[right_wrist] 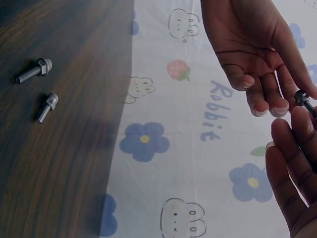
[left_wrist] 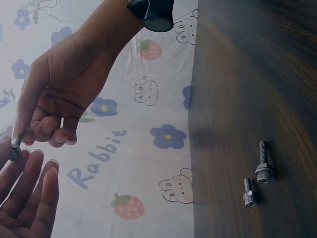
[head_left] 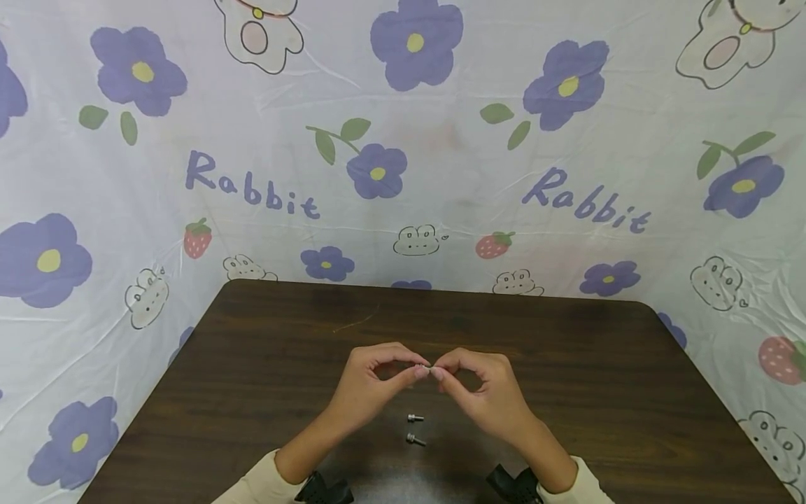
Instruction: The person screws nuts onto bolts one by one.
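Observation:
My left hand (head_left: 371, 381) and right hand (head_left: 485, 385) meet fingertip to fingertip above the table. Between them they pinch a small metal bolt (left_wrist: 17, 148), its thicker end on the left hand's side and its threaded shank toward the right hand. In the right wrist view the bolt (right_wrist: 303, 98) is partly hidden by fingers. On the tabletop below the hands lie two more metal bolts, a smaller one (head_left: 415, 418) and, nearer me, a larger one (head_left: 415, 439). A nut (left_wrist: 264, 166) appears to sit close under the larger bolt's head.
The dark wooden table (head_left: 252, 392) has rounded far corners. Behind and beside it hangs a white cloth (head_left: 441, 140) printed with flowers, rabbits and strawberries. Black straps (head_left: 324, 488) are on both wrists, next to cream sleeves (head_left: 261, 483).

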The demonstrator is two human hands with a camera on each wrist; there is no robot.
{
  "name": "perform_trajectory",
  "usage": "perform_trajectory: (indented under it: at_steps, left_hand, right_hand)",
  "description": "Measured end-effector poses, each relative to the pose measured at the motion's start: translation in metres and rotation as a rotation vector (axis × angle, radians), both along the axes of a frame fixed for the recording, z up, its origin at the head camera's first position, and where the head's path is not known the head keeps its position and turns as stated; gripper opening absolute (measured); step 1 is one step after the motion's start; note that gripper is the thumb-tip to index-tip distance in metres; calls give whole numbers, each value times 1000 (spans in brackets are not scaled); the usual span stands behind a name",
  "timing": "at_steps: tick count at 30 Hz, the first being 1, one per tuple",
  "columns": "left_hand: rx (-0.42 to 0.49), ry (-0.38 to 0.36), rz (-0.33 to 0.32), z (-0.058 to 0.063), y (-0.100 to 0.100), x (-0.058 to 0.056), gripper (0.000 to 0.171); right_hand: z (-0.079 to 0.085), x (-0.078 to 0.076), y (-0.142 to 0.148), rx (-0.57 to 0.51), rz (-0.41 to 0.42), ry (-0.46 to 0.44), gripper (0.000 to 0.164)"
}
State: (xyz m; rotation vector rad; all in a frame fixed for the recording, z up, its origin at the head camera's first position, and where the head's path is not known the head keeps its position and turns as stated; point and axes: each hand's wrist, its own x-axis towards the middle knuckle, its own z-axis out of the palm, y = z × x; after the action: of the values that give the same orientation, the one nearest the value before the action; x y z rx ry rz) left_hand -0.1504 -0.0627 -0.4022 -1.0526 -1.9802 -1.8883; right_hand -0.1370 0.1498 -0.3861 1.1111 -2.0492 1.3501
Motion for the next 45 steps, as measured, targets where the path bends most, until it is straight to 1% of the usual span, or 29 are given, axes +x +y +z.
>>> perform_trajectory:
  at_steps: [4,9,14,19,22,25,28,31,32,35,37,38,42,45]
  left_hand:
    - [-6,-30,-5,-1,0,0,6]
    - [-50,-44,17,-1,1,0,14]
    - [-79,-47,30,1,1,0,21]
    - [-77,-65,14,2,1,1,25]
    - [-76,-64,8,2,1,2,27]
    - [-90,-70,14,3,1,2,28]
    - [-97,-96,11,4,0,2,25]
    - [-76,-122,-21,3,-1,2,12]
    - [-69,-120,-28,3,-1,1,11]
    - [-43,-78,-47,2,-1,0,27]
    - [-34,-29,-33,1,-1,0,36]
    - [-34,-8,-18,1,-1,0,37]
    - [-23,57,26,2,-1,0,32]
    - [-7,81,22,4,-1,1,26]
  right_hand:
    - [4,3,-3,-5,-3,10,26]
    - [8,6,-5,-7,4,1,25]
    - [3,4,-3,2,15,-15,24]
    - [0,2,-2,-4,28,-20,24]
    - [4,5,-4,-3,22,-21,25]
    - [15,11,-8,-1,17,-24,24]
    - [23,16,-10,-3,14,-20,24]
    - [20,14,-8,-5,10,-6,25]
    - [17,11,-7,-6,5,-2,26]
    - [6,4,-2,-9,3,-3,27]
    - [2,1,0,-10,6,-5,26]
    - [0,0,1,-9,3,-7,26]
    - [0,-1,1,-8,4,-4,24]
    - [1,-1,1,-3,-3,-4,23]
